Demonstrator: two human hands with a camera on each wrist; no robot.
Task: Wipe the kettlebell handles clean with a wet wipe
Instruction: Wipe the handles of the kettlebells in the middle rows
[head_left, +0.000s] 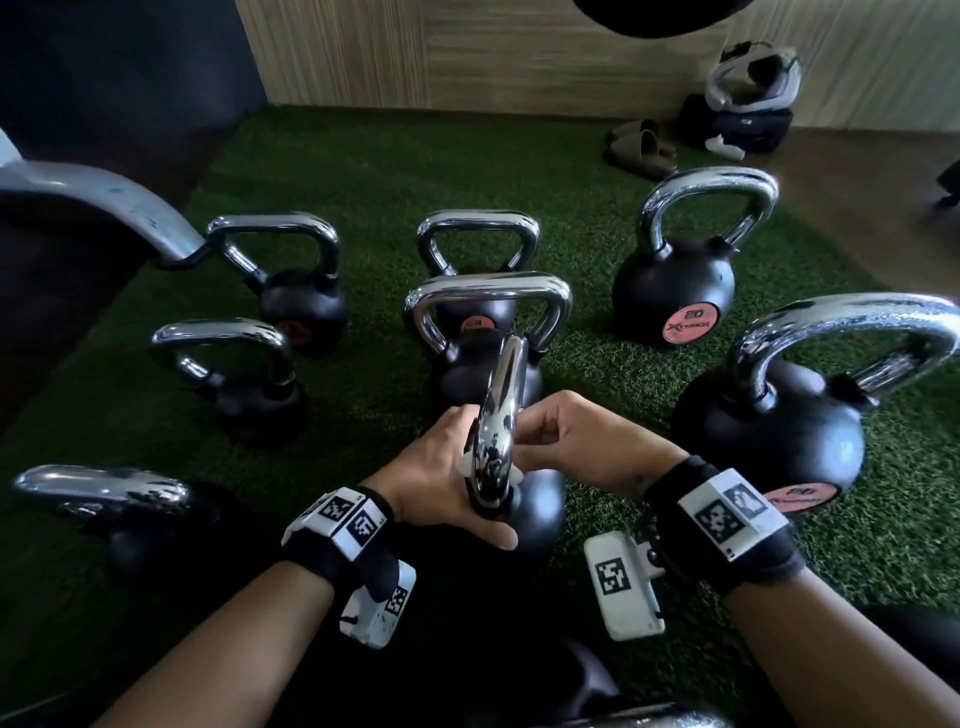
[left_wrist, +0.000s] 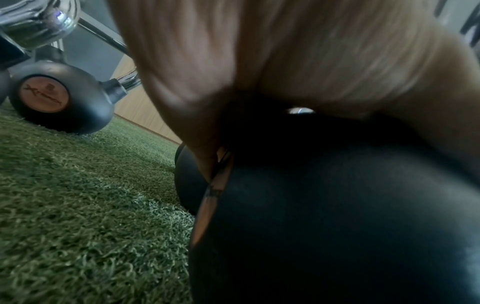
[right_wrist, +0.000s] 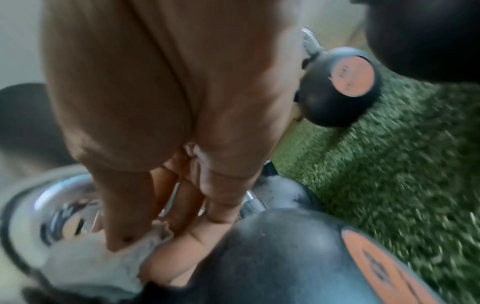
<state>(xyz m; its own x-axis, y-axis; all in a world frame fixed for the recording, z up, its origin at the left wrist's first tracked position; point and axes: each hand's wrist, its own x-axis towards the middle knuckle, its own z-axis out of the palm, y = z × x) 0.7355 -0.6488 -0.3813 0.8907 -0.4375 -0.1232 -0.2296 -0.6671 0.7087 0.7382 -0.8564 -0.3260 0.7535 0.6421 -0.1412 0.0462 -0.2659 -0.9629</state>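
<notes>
A black kettlebell (head_left: 535, 512) stands on the turf right in front of me, its chrome handle (head_left: 503, 410) seen edge-on. My left hand (head_left: 457, 478) grips the handle's near leg where it meets the ball, thumb curled under. My right hand (head_left: 556, 436) is curled against the handle from the right. In the right wrist view its thumb and fingers pinch a white wet wipe (right_wrist: 103, 265) against the chrome handle (right_wrist: 57, 205). Bits of the wipe (head_left: 517, 474) show on both sides of the handle. The left wrist view shows only my palm and the black ball (left_wrist: 337, 205).
Several other chrome-handled kettlebells stand around on the green turf (head_left: 374, 171), including a 20 one (head_left: 675, 291) at back right and a large one (head_left: 769, 431) close on the right. A grey metal frame leg (head_left: 104, 197) is at left. Sandals (head_left: 644, 148) and a bag (head_left: 748, 124) lie by the wooden wall.
</notes>
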